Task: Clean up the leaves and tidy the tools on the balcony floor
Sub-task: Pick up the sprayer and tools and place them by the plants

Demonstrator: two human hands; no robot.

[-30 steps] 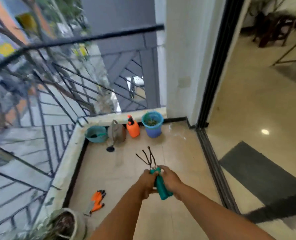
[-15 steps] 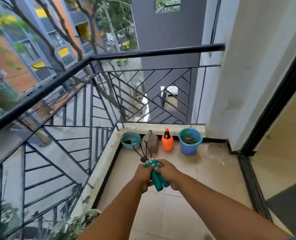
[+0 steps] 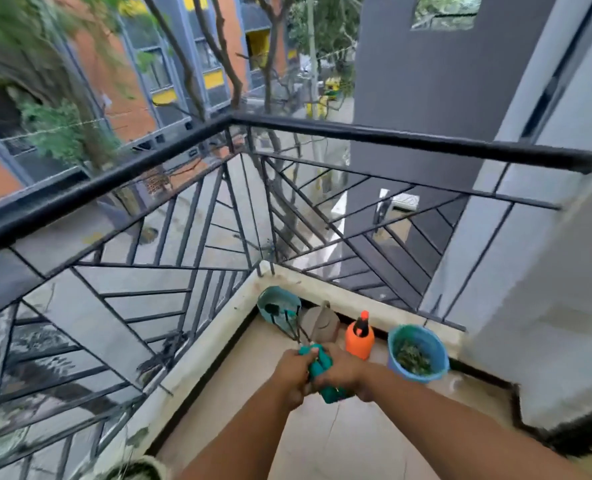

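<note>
Both hands hold a bundle of teal-handled garden tools [image 3: 323, 375] above the balcony floor. My left hand [image 3: 293, 374] grips the handles from the left and my right hand [image 3: 345, 374] grips them from the right. The dark metal prongs [image 3: 296, 332] point away toward the corner. A teal bucket [image 3: 278, 307] with a small tool in it stands in the corner. Beside it are a brown watering can [image 3: 320, 323], an orange spray bottle [image 3: 359, 337] and a blue bucket [image 3: 417, 353] holding leaves.
A black metal railing [image 3: 391, 138] with a low pale kerb [image 3: 197, 368] bounds the balcony on the left and far side. A white wall [image 3: 547, 306] rises at the right. A plant pot [image 3: 135, 471] shows at the bottom left edge. Tiled floor [image 3: 350, 441] lies under my arms.
The view has swung left and up toward the railing corner, and the buckets are nearer. Both hands keep their grip on the teal-handled tools. The orange gloves have left the view.
</note>
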